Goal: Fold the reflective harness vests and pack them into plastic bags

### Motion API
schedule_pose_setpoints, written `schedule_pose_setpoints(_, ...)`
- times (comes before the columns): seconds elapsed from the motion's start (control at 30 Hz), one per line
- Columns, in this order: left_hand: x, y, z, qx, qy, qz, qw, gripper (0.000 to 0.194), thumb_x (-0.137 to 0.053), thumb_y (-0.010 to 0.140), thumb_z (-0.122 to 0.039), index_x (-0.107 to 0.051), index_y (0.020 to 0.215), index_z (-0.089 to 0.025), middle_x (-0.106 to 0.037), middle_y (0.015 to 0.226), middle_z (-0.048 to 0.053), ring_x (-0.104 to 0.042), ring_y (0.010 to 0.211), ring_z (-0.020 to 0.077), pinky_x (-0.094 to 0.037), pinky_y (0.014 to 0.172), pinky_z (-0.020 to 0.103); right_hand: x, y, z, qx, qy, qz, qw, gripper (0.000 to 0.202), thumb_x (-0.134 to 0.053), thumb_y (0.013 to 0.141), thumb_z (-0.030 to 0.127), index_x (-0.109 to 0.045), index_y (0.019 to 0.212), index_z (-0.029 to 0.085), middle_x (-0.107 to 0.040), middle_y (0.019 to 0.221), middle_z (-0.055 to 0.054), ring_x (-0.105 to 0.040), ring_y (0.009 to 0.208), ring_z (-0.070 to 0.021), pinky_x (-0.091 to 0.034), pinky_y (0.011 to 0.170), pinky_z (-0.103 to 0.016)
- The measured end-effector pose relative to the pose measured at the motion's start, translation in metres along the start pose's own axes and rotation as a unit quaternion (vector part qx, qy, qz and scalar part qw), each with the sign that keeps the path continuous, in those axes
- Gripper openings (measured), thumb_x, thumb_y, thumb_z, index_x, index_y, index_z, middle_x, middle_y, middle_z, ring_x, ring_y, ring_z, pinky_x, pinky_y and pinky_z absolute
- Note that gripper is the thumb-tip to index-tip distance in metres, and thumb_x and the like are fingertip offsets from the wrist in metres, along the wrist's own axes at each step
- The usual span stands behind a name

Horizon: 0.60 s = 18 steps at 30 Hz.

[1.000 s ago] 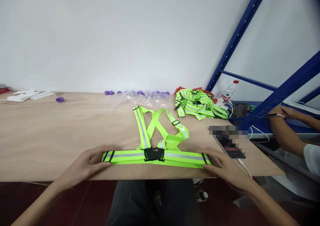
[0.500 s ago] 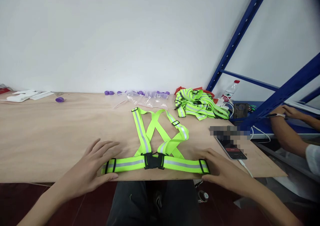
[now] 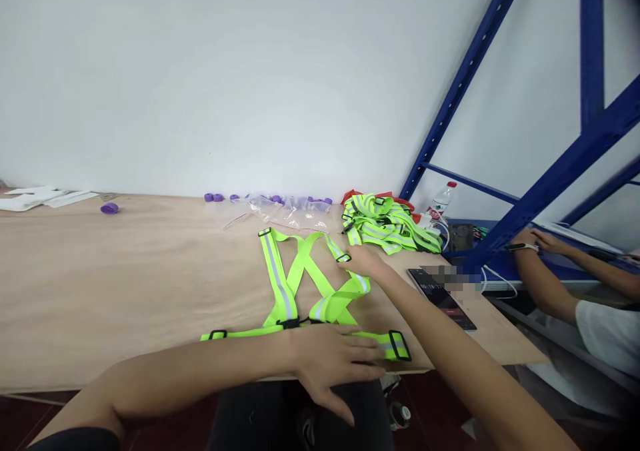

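A neon-yellow reflective vest [image 3: 281, 284] made of straps with grey stripes lies spread on the table near its front edge. Its shoulder straps cross at the back. My left hand [image 3: 335, 358] lies across the waist belt with fingers stretched out, covering most of the front buckle. The belt's right end with a black slider [image 3: 400, 346] shows past my fingers. Farther up, my right hand [image 3: 361, 260] pinches the right shoulder strap beside its black slider [image 3: 343, 258]. Its fingertips are partly hidden.
Behind the vest lie clear plastic bags [image 3: 290, 212] and purple rolls [image 3: 213, 198]. More reflective vests [image 3: 390, 228] are heaped at the back right, near a bottle [image 3: 442, 198]. A phone [image 3: 440, 298] lies on the right. Beyond the blue rack [image 3: 530, 198] are another person's hands [image 3: 535, 238].
My left hand has moved right from the belt's left end to over the buckle. My right hand has left the belt's right end and gone up to the shoulder strap.
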State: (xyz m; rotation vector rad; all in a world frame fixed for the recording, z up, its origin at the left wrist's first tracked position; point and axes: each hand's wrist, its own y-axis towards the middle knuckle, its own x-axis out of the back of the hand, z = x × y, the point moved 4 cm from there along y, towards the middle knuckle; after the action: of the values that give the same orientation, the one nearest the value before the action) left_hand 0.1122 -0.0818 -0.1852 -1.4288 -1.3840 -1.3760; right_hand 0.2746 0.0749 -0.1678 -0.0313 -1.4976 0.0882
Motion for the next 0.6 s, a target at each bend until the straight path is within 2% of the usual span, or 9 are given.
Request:
schedule_pose_setpoints(0.1,-0.011,-0.002,0.001,-0.009,0.005,-0.004,1.0,0.071,-0.048,0.096,-0.053,-0.045,0.148,-0.005,-0.04,0.158,0.018,-0.031,0.15,0.029,-0.017,0.126,0.042,-0.004,0.01,0.003,-0.006,0.004,0.006,1.0,0.028,-0.068,0.079,0.031,-0.072,0.101,0.014,-0.074,0.109,-0.017,-0.069,0.099,-0.031,-0.047,0.074,-0.031)
schedule_pose_setpoints(0.17,-0.015,-0.003,0.001,-0.012,0.013,-0.007,1.0,0.069,-0.05,0.095,-0.051,-0.046,0.147,-0.006,-0.039,0.159,0.018,-0.032,0.15,0.0292,-0.018,0.126,0.044,0.003,0.016,0.002,-0.007,0.016,-0.001,1.0,0.03,-0.068,0.078,0.03,-0.072,0.103,0.015,-0.074,0.11,-0.016,-0.069,0.098,-0.0296,-0.046,0.073,-0.03)
schedule_pose_setpoints(0.33,-0.016,-0.004,0.001,-0.015,0.016,-0.022,1.0,0.066,-0.055,0.092,-0.047,-0.048,0.146,-0.01,-0.042,0.157,0.017,-0.034,0.149,0.03,-0.027,0.121,0.048,0.04,0.042,-0.008,-0.023,0.067,-0.059,0.996,0.041,-0.058,0.086,0.042,-0.068,0.117,0.017,-0.074,0.112,-0.011,-0.068,0.096,-0.0262,-0.046,0.073,-0.029)
schedule_pose_setpoints(0.43,-0.014,-0.002,0.001,-0.005,0.012,-0.018,1.0,0.066,-0.058,0.09,-0.05,-0.051,0.144,-0.012,-0.043,0.157,0.016,-0.036,0.148,0.03,-0.03,0.12,0.048,0.063,0.061,-0.013,-0.045,0.09,-0.103,0.99,0.048,-0.055,0.088,0.045,-0.062,0.125,0.016,-0.072,0.117,-0.011,-0.066,0.099,-0.0255,-0.046,0.076,-0.029)
schedule_pose_setpoints(0.6,-0.004,-0.001,0.001,0.034,0.009,-0.032,0.999,0.059,-0.055,0.091,-0.051,-0.056,0.14,-0.017,-0.045,0.155,0.011,-0.034,0.147,0.033,-0.027,0.119,0.055,0.085,0.087,-0.006,-0.059,0.104,-0.135,0.984,0.045,-0.055,0.086,0.049,-0.065,0.117,0.018,-0.071,0.118,-0.01,-0.064,0.102,-0.0256,-0.045,0.078,-0.03)
